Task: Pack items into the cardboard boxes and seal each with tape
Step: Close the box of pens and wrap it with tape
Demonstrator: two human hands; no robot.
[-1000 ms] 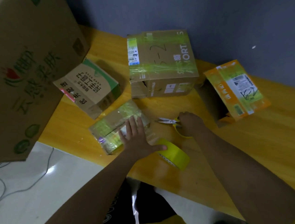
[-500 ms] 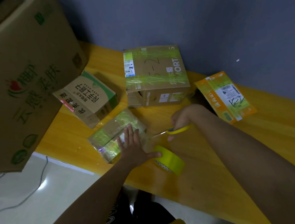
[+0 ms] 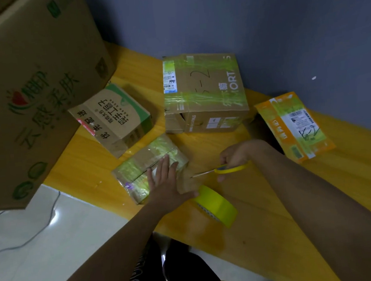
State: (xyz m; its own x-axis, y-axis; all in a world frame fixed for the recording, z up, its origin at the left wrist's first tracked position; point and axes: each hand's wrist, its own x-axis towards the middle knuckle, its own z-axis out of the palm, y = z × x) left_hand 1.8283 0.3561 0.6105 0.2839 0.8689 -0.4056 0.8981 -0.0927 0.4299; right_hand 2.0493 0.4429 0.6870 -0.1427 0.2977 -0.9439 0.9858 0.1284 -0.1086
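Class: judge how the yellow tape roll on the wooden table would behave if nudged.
The yellow tape roll stands on its rim, so it would probably roll. Tape still stretches to the small taped cardboard box, likely checking it.

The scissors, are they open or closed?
Closed, it seems. The scissors in the right hand show one thin point toward the tape strip, with no gap visible between the blades.

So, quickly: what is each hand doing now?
Left hand: open, pressing flat on the small box.
Right hand: closed, holding the scissors.
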